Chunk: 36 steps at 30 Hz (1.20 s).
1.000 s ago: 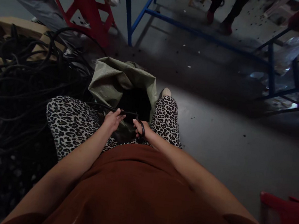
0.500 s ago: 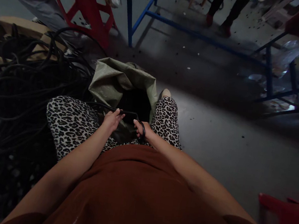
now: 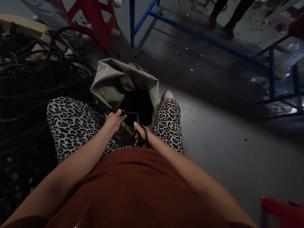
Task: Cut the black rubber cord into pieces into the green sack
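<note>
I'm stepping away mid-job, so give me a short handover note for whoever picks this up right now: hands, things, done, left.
Left hand: fingers closed on a black cable that runs in from the cable pile on the left.
Right hand: through the loop handles of black scissors, blades toward the cable; whether they are open is too dark to tell.
Green woven sack: open, between the knees, right under both hands.
Done: cable brought over the sack mouth.
Left: no cut shows yet; most of the pile lies untouched.
</note>
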Motion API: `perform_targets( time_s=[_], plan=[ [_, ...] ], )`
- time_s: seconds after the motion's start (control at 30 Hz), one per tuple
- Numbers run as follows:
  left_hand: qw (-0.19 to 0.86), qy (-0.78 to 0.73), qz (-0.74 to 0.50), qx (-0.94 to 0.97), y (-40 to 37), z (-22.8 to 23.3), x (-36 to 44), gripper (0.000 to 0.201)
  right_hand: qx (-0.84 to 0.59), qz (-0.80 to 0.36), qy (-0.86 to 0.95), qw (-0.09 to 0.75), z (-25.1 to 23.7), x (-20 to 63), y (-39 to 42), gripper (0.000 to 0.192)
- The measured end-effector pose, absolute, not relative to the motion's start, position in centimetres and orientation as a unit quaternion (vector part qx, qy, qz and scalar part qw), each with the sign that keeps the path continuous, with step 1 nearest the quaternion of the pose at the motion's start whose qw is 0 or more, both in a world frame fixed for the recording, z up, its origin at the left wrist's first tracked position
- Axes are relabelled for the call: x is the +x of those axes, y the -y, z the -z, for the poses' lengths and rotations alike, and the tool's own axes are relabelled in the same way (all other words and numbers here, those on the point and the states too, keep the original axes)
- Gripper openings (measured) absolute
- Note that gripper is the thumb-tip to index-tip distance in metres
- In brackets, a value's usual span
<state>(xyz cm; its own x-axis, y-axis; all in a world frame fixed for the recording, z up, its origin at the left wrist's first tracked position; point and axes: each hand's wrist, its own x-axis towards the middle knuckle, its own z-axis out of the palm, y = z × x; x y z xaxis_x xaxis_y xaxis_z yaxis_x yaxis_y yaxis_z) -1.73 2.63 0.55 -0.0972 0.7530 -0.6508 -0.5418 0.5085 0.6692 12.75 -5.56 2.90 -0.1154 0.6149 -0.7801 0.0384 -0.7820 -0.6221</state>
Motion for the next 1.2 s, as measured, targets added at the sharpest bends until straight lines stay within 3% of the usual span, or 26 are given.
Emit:
perform_targets(
  time_s=[0.73,1.2],
  plan=[
    [0.676,-0.564,-0.463,0.104,-1.8,-0.2,-1.4,0.011,-0.653,-0.693,0.229,0.202,-3.2,12.1,4.5,0.051],
    [0.695,-0.571,-0.431,0.072,-2.2,-1.1,-1.8,0.012,-0.661,-0.663,0.255,0.243,-2.8,12.6,4.7,0.040]
  ],
)
